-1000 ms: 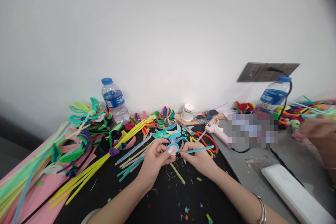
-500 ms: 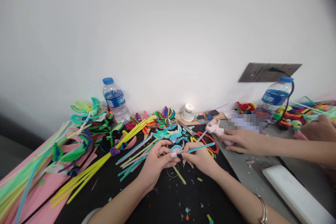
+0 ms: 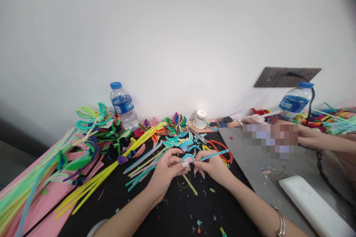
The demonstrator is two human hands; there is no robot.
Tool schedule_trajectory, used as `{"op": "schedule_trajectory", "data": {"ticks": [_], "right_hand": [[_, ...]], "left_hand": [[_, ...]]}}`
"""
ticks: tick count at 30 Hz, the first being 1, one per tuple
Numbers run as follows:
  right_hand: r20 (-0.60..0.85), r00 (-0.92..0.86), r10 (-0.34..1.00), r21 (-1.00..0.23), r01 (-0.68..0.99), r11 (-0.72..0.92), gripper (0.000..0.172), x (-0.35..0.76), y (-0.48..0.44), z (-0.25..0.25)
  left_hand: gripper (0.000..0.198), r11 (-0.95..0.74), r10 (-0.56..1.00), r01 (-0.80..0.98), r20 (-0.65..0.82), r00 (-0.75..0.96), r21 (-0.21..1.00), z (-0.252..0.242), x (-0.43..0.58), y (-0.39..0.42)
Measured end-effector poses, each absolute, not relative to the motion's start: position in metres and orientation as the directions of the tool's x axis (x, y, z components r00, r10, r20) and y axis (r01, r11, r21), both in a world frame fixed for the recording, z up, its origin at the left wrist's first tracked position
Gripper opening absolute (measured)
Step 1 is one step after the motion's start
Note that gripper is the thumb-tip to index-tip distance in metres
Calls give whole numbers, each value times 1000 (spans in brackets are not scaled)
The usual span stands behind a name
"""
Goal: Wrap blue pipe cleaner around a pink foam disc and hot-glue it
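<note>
Between my two hands is a small coil of pipe cleaner (image 3: 188, 158), pale lilac inside with a light blue outer ring. My left hand (image 3: 172, 166) pinches its left side between thumb and fingers. My right hand (image 3: 207, 164) is closed at its right side, and a straight blue pipe cleaner end (image 3: 217, 154) sticks out to the right past the fingers. Under my hands a light green pipe cleaner (image 3: 191, 186) lies on the black mat. Red-handled scissors (image 3: 222, 148) lie just beyond my right hand.
Loose pipe cleaners (image 3: 143, 166) and a yellow bundle (image 3: 97, 174) lie to the left. Water bottles (image 3: 124, 105) stand by the wall. A white cup (image 3: 199, 119) sits at the back. At right, a co-worker's hand (image 3: 306, 133) is above the grey board (image 3: 241, 155), near a white case (image 3: 314, 203).
My hands keep hold of the coil almost in place. The co-worker's hand has lifted the pink glue gun off the board beside the scissors and moved it right and back.
</note>
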State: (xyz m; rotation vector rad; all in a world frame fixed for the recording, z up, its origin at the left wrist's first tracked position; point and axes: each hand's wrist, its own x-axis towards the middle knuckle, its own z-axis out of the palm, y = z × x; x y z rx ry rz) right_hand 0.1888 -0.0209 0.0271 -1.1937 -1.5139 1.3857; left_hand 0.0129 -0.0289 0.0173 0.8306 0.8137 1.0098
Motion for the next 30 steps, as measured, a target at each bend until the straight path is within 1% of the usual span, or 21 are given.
{"op": "schedule_trajectory", "data": {"ticks": [5, 15, 19, 23, 30], "right_hand": [[-69, -308, 949, -994, 106, -38, 23, 189, -21, 27], [-92, -333, 939, -993, 100, -62, 26, 187, -21, 28], [-83, -346, 934, -993, 106, -49, 27, 188, -21, 28], [-60, -352, 934, -993, 113, -21, 27, 189, -21, 32], [-71, -361, 930, -987, 158, -14, 28, 191, -20, 31]], "left_hand": [[37, 309, 928, -370, -193, 319, 876, 16, 12, -29], [36, 297, 931, -354, -185, 316, 887, 14, 12, -28], [35, 295, 930, -347, -184, 319, 890, 15, 13, -28], [33, 279, 935, -304, -186, 302, 911, 17, 12, -28], [31, 197, 945, -278, -107, 308, 940, 13, 13, -27]]}}
